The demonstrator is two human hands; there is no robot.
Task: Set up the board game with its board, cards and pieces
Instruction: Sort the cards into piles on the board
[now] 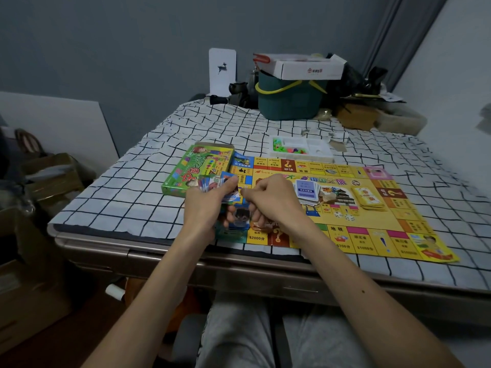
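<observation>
Board [398,208] marked 中国之旅, $2000分; left hand [207,205] and right hand [273,197] grip cards [237,217].

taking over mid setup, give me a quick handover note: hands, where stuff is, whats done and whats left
Left hand holds a fan of picture cards; right hand pinches the same cards from the other side.
Board lies unfolded on the checked cloth. Blue card stack and yellow card stack sit on its middle, dice near them.
Pieces are in the white tray behind the board; green box at its left end.
Left to do: put down the held cards, set out the pieces.
</observation>
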